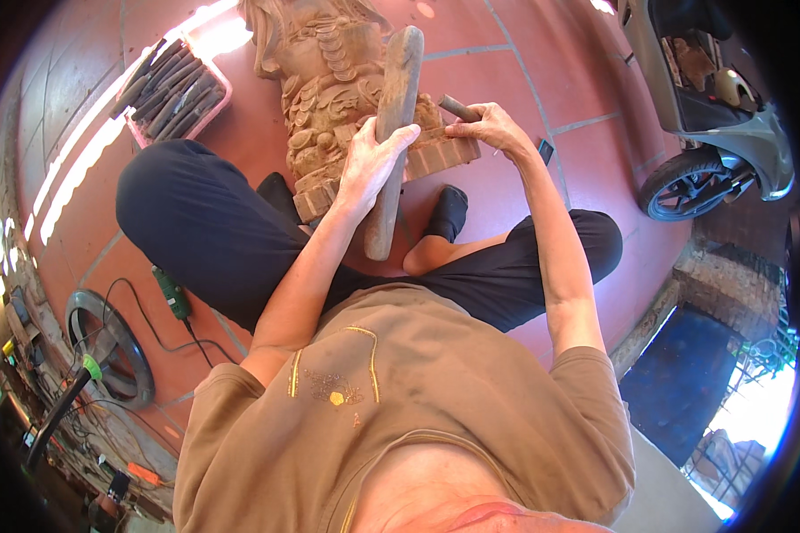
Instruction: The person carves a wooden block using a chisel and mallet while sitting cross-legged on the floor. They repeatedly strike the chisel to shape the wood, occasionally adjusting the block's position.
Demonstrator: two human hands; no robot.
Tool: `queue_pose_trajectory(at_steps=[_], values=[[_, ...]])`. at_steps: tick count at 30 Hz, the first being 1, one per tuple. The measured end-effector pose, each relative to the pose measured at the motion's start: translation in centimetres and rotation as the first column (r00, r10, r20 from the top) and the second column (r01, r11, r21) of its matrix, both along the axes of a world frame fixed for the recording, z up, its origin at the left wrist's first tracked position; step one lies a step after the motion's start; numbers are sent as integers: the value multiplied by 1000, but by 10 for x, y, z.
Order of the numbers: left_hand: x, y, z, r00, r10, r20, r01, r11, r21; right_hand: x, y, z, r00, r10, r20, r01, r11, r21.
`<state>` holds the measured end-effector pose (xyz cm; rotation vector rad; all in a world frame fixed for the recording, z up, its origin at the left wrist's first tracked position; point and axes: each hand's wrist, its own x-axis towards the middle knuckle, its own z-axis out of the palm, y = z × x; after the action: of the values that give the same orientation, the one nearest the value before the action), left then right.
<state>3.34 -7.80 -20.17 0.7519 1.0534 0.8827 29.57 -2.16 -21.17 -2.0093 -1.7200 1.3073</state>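
A carved wooden statue (324, 98) lies on the floor in front of me, between my legs, its surface full of relief and a row of block shapes along its base. My left hand (369, 169) is wrapped round the middle of a long, worn wooden club (401, 80), which stands out over the statue and hides part of it. At the right edge of the carving, my right hand (500, 131) grips a short dark chisel (459, 109) between thumb and fingers. Its working tip cannot be made out.
A pink basket (227, 99) with several dark chisels (173, 89) sits at the far left. Near my left knee lie a green corded power tool (171, 293) and a loose wheel (116, 346). A motor scooter (729, 160) stands at the right. A small dark object (545, 151) rests beyond my right wrist.
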Motion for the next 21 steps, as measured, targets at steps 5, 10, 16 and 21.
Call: queue_pose_trajectory(at_steps=[5,10,16,21], values=[[-1,1,-1,1000,6,11,-6,1000,-3,-21,-6,34,986,137,96,-135,990,-31],[-1,0,-2,1000,-1,28,1,1000,-4,-18,-17,26,979,200,-33,-194,972,129],[-1,1,-1,1000,0,17,0,1000,-8,-24,-25,22,980,200,20,-198,948,248],[0,-1,-3,1000,-7,19,7,1000,-6,-15,-27,11,983,-91,-160,109,988,109]])
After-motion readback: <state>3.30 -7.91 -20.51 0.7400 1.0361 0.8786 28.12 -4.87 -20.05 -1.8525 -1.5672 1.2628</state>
